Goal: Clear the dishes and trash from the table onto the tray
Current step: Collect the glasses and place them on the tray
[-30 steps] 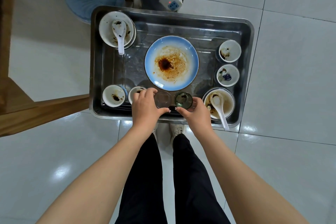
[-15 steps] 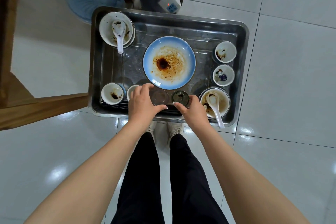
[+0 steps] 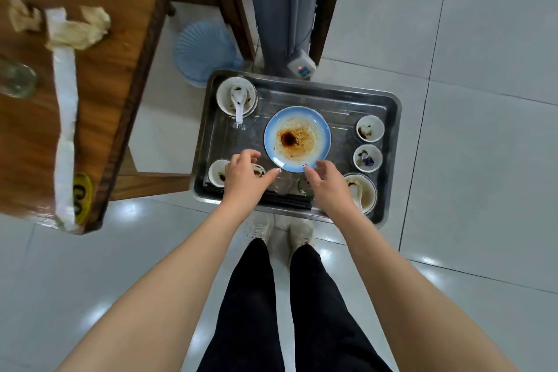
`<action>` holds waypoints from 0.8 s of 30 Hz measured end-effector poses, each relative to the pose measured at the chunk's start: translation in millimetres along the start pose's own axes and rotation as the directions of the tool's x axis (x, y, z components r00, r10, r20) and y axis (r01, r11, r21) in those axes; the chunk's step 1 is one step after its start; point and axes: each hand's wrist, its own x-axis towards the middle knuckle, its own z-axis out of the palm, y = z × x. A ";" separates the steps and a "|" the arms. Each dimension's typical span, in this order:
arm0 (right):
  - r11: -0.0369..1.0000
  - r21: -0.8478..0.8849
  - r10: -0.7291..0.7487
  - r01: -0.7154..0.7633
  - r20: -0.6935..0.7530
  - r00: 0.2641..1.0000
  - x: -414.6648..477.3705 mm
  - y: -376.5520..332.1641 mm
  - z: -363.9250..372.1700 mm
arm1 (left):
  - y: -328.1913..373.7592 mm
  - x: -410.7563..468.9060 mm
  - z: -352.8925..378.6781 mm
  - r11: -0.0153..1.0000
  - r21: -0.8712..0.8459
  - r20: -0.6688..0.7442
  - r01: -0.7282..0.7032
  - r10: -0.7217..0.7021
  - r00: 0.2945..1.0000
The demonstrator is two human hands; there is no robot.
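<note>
A steel tray [image 3: 383,106] sits on the floor holding a dirty blue plate [image 3: 297,138], a bowl with a spoon [image 3: 236,96] at its far left, small white cups [image 3: 370,128] at the right, and another bowl with a spoon [image 3: 363,192] at the near right. A clear glass [image 3: 282,183] and a green glass [image 3: 303,187] stand at the near edge beside black chopsticks [image 3: 287,201]. My left hand [image 3: 243,174] and my right hand [image 3: 327,181] hover just above the two glasses, fingers relaxed, holding nothing. Crumpled tissues [image 3: 77,29] and a glass [image 3: 16,80] lie on the wooden table [image 3: 120,9].
A white paper strip [image 3: 66,118] runs along the table. A blue fan [image 3: 205,53], a white power strip [image 3: 302,68] and wooden chair legs [image 3: 238,9] stand beyond the tray. White tiled floor lies to the right.
Both hands have let go of the two glasses and lifted off them with fingers spread. The view has pulled up and back, bringing the table with its tissues into sight.
</note>
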 end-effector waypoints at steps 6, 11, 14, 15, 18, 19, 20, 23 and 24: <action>0.980 0.107 -0.174 0.167 0.054 0.983 -34.5 -88.2 -19.4 | 53.9 -30.8 -64.8 0.951 -0.303 -0.082 0.052 -0.080 0.993; 0.942 0.156 -0.315 0.297 0.104 0.943 -65.8 -148.9 -36.5 | 94.8 -61.8 -108.0 0.885 -0.466 -0.150 -0.020 -0.057 0.987; 0.911 0.186 -0.393 0.368 0.119 0.912 -84.6 -175.7 -43.4 | 111.2 -80.1 -129.2 0.831 -0.552 -0.215 -0.072 -0.058 0.975; 0.897 0.204 -0.421 0.392 0.124 0.898 -92.0 -187.9 -45.9 | 118.8 -88.3 -140.5 0.806 -0.584 -0.246 -0.098 -0.060 0.967; 0.864 0.229 -0.486 0.449 0.145 0.862 -114.3 -215.9 -48.4 | 133.4 -109.7 -168.1 0.743 -0.649 -0.320 -0.163 -0.073 0.945; 0.859 0.238 -0.493 0.453 0.146 0.858 -116.0 -218.3 -48.5 | 135.3 -112.5 -170.5 0.735 -0.656 -0.323 -0.170 -0.070 0.944; 0.836 0.224 -0.539 0.501 0.160 0.827 -133.3 -238.1 -45.4 | 136.8 -125.4 -190.6 0.707 -0.670 -0.378 -0.225 -0.065 0.923; 0.802 0.230 -0.592 0.551 0.184 0.785 -157.4 -263.6 -40.3 | 137.5 -142.8 -216.6 0.660 -0.691 -0.444 -0.295 -0.066 0.893; 0.791 0.230 -0.609 0.567 0.205 0.766 -171.5 -274.7 -35.0 | 135.3 -154.5 -230.4 0.640 -0.698 -0.474 -0.321 -0.077 0.877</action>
